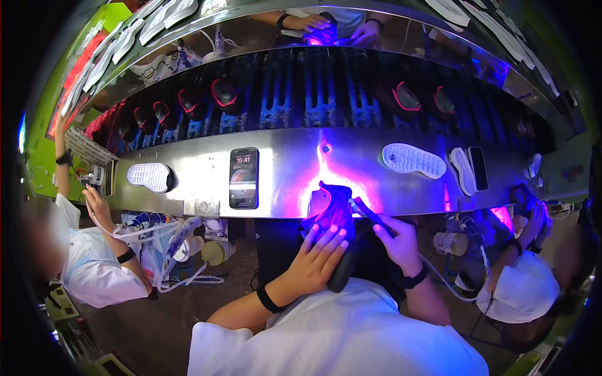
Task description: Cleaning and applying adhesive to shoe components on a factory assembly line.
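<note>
A dark shoe upper [333, 202], on what looks like a black last, is held at the bench's near edge under bright violet light. My left hand [316, 258] rests over it, fingers laid across its side and pressing it in place. In my right hand [400, 243] is a slim dark-handled tool [369, 212], gripped between thumb and fingers. The tool's tip is at the upper's right side; whether it is a brush I cannot tell. Beyond the upper lies a white shoe sole [414, 161], tread side up, to the right.
A phone [244, 178] lies on the metal bench [285, 169]; another white sole [149, 177] is left of it. At right are a narrow sole [463, 170] and a second phone [478, 168]. Dark uppers [224, 93] ride the roller conveyor behind. People work at both sides, with hoses and jars below.
</note>
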Demonstrator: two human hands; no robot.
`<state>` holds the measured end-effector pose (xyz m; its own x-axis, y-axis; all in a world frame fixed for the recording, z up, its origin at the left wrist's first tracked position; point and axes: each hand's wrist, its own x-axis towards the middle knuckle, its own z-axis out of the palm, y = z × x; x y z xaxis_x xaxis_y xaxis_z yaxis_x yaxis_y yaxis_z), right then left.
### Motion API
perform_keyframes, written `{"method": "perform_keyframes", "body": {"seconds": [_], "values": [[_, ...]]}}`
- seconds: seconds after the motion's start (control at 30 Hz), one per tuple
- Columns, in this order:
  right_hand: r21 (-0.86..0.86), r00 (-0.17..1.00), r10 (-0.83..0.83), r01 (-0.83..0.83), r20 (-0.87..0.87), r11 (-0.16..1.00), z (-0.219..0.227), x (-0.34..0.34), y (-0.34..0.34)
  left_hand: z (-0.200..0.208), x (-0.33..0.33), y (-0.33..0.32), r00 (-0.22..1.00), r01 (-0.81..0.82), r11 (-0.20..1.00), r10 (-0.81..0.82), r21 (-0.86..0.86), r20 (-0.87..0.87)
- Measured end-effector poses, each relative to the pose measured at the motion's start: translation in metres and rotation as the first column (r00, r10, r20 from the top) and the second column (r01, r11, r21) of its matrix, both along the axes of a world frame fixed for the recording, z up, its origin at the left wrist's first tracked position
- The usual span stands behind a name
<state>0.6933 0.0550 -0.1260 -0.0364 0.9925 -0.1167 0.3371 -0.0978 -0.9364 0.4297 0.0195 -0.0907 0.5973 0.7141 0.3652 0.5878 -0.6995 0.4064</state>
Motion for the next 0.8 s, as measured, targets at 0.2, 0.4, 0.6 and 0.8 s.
{"method": "perform_keyframes", "body": {"seconds": [0.2,0.4,0.6,0.8], "values": [[0.131,0.999,0.038,-0.036,-0.017,0.991,0.004,0.002,-0.005,0.001,0.003,-0.001,1.000,-0.002,1.000,0.002,-0.006,0.005],[-0.104,0.983,0.077,-0.095,-0.165,0.990,0.010,0.014,-0.029,0.005,0.007,0.001,1.000,-0.017,1.000,0.017,-0.010,-0.001],[-0.213,0.977,0.116,-0.153,-0.177,0.965,0.030,0.036,-0.061,0.011,0.018,0.002,1.000,-0.019,1.000,0.019,-0.021,0.005],[-0.170,0.982,0.095,-0.122,-0.161,0.978,0.048,0.038,-0.042,0.017,0.031,0.003,0.995,-0.090,0.996,0.091,0.024,-0.039]]}}
